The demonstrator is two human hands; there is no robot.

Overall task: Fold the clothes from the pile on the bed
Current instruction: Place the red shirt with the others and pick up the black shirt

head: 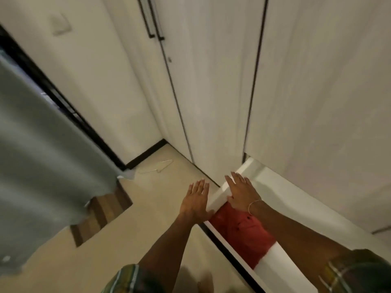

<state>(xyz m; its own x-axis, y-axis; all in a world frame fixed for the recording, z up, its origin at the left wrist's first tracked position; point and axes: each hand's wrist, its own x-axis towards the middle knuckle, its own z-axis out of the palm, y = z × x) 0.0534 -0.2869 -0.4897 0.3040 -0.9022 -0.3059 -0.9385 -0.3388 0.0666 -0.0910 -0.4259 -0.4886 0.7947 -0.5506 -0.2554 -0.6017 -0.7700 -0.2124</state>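
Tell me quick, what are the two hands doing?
Left hand: open, fingers straight, flat against the white drawer front.
Right hand: open, fingers straight, resting on top of the drawer front. Neither holds anything.

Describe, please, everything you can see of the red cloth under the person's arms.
The red cloth looks like soft fabric, plain red with a few small dark spots. It lies inside a white drawer that stands open at the foot of the white wardrobe, filling its width between the white edges. Only part of it shows; the right forearm crosses above it. The left hand and the right hand rest flat on the drawer's white front edge, next to the cloth. Whether it is folded I cannot tell.
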